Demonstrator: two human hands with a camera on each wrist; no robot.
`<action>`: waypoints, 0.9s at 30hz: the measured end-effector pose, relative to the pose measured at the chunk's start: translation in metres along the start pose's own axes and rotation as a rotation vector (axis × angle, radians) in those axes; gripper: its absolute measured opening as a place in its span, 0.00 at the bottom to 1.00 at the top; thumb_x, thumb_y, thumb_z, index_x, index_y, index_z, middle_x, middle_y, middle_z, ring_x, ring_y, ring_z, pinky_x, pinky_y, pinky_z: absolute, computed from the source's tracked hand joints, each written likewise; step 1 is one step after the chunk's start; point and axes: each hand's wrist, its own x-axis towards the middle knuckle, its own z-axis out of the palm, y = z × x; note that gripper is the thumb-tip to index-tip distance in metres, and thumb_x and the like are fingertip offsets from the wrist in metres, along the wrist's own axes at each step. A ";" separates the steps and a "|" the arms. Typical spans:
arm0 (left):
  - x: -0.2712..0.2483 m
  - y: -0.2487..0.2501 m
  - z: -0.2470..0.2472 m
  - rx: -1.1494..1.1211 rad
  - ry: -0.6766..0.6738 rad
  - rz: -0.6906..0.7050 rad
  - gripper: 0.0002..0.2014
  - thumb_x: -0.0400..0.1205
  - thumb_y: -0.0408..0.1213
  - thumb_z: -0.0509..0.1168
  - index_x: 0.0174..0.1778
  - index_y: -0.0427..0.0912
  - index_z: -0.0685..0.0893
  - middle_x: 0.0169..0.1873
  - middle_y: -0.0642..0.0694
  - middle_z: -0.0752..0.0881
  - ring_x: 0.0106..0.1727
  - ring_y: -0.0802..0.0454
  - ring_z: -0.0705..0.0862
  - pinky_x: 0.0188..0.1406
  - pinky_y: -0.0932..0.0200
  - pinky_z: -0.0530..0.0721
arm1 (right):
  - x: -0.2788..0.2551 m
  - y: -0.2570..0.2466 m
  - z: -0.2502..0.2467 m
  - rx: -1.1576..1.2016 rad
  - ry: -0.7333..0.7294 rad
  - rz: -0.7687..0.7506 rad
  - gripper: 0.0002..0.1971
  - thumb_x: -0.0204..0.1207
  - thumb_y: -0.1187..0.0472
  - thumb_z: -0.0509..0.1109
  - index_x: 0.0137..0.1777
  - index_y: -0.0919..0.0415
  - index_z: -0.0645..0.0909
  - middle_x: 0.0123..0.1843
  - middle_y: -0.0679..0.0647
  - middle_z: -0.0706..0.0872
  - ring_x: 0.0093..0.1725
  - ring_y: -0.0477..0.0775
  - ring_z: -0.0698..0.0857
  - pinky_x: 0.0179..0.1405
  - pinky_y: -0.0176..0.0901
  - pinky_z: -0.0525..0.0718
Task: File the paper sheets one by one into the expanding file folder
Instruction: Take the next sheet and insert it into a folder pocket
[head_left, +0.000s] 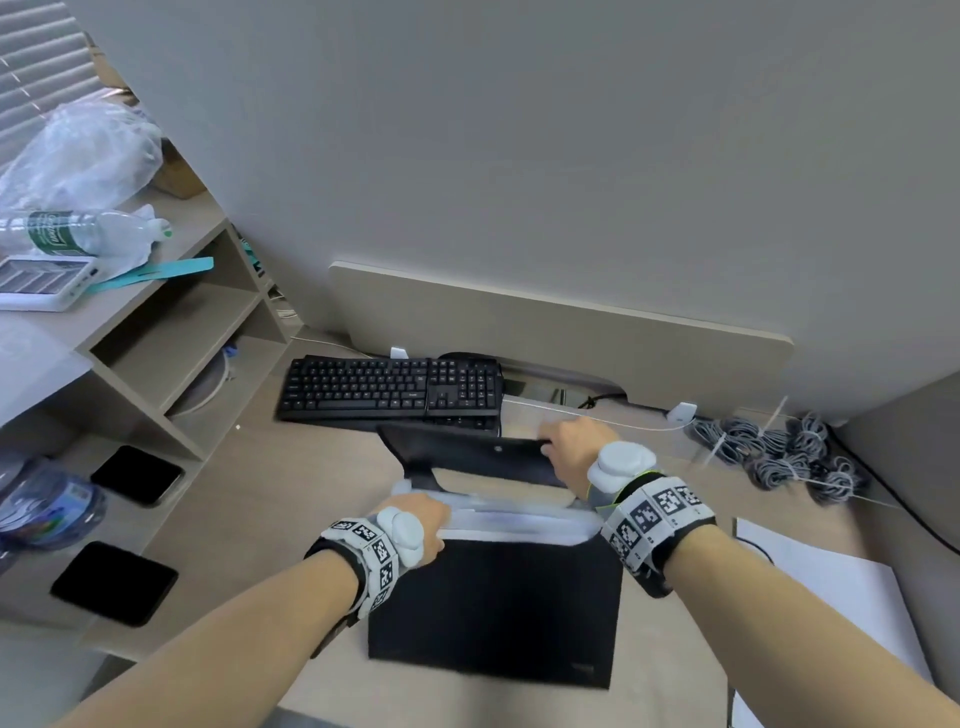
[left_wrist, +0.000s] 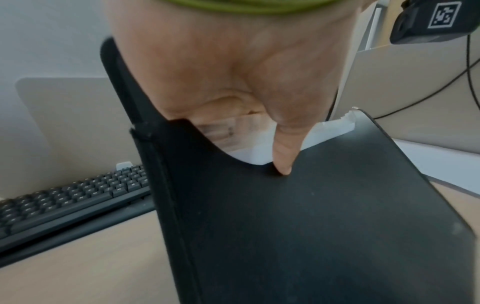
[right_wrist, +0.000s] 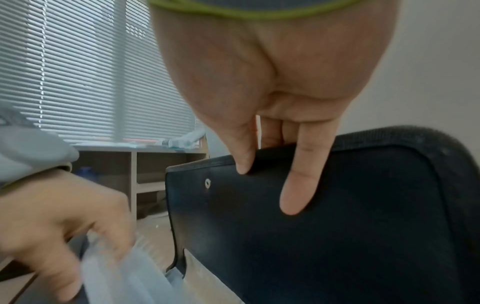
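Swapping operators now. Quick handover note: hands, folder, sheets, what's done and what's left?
Left hand grips the front wall of the black expanding file folder at its top edge, thumb outside.
Right hand holds the flap up and back.
The folder stands open on the desk, with translucent pockets exposed.
White paper sheets lie to its right, untouched.
Left: file sheets one by one.

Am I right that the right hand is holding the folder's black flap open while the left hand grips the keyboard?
Not quite: the left hand is not on the keyboard, which lies untouched behind the expanding file folder. The head view shows it gripping the folder's near top edge at the white dividers. The right hand does hold the black flap open.
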 end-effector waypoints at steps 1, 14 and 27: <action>0.002 0.001 0.005 -0.009 -0.009 -0.009 0.14 0.81 0.42 0.63 0.61 0.44 0.78 0.58 0.44 0.84 0.57 0.42 0.83 0.51 0.52 0.83 | 0.004 0.001 0.017 0.033 -0.032 0.014 0.07 0.82 0.61 0.58 0.54 0.58 0.78 0.48 0.58 0.85 0.43 0.63 0.82 0.41 0.48 0.80; 0.039 0.094 0.043 -0.177 0.010 0.138 0.15 0.84 0.46 0.56 0.62 0.43 0.77 0.60 0.43 0.84 0.58 0.41 0.82 0.55 0.48 0.83 | -0.067 0.102 0.117 0.408 0.074 0.312 0.11 0.81 0.57 0.64 0.59 0.61 0.79 0.55 0.54 0.84 0.51 0.60 0.83 0.49 0.47 0.79; 0.089 0.323 0.022 -0.252 -0.045 0.188 0.09 0.82 0.46 0.60 0.49 0.46 0.82 0.47 0.46 0.87 0.48 0.44 0.85 0.45 0.55 0.83 | -0.201 0.307 0.196 0.534 -0.033 0.611 0.15 0.81 0.53 0.62 0.64 0.58 0.77 0.62 0.56 0.85 0.58 0.59 0.83 0.52 0.43 0.78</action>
